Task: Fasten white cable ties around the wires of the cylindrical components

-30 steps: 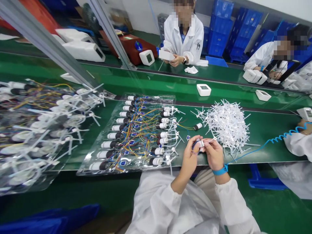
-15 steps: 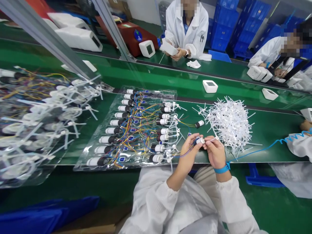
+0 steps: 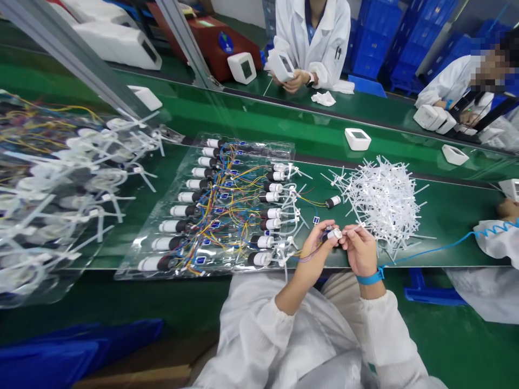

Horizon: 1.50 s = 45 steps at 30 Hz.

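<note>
My left hand [image 3: 314,249] is closed around a small cylindrical motor-like part [image 3: 333,234] with a white end and a dark body. Thin coloured wires trail from it toward the left. My right hand [image 3: 361,249] pinches a slim white plastic tube piece [image 3: 357,228] close to the part's white end; whether the two touch is hidden by my fingers. Just right of my hands lies a heap of white tube pieces [image 3: 383,208]. Beyond my hands, another black-and-white cylinder [image 3: 333,201] with wires rests on the green surface.
To the left, a clear plastic tray [image 3: 148,224] holds rows of wired cylinders. More stacked parts [image 3: 60,200] stand farther left by a metal post [image 3: 109,70]. White devices [image 3: 357,139] sit on the conveyor behind. A blue coiled cord [image 3: 438,248] runs from my right wristband. Co-workers sit opposite and at right.
The view has shifted slightly. My hands keep the same hold on the part and tube piece. Across the conveyor, a person has tilted the white device, so its dark screen shows.
</note>
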Available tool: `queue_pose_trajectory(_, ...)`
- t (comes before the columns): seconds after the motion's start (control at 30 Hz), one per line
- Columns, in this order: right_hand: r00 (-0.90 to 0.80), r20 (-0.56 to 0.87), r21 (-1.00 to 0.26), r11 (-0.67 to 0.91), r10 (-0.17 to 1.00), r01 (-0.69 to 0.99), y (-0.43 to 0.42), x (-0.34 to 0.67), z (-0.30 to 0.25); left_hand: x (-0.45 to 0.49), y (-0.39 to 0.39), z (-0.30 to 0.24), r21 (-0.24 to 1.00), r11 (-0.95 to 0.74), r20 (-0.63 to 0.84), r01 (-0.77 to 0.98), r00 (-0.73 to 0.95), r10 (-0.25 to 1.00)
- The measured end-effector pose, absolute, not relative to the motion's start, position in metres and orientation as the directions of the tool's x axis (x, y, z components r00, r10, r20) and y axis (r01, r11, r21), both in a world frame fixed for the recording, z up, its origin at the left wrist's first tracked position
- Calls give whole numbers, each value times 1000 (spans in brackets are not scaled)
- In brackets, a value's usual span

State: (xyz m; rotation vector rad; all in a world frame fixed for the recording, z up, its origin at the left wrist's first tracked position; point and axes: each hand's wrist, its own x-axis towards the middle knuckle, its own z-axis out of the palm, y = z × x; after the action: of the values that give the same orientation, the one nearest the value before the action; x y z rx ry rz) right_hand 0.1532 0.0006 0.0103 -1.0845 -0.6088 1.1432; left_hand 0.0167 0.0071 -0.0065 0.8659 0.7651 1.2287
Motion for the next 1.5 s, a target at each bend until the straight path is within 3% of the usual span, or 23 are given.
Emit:
queue_pose_trajectory(0.3, 325, -123, -928, 7, 938, -373, -1, 155, 10, 14, 6, -11, 873, 150, -23, -464, 268, 963)
queue_pose_trajectory(1.07, 256, 22, -947, 102, 966, -306, -3, 154, 10, 13, 6, 1, 905, 153, -37, -396, 285, 958)
queue_pose_trajectory(1.5, 219, -28, -948, 43, 975, -315, -4, 154, 16, 10, 5, 0, 920, 105, 13, -377, 298, 954)
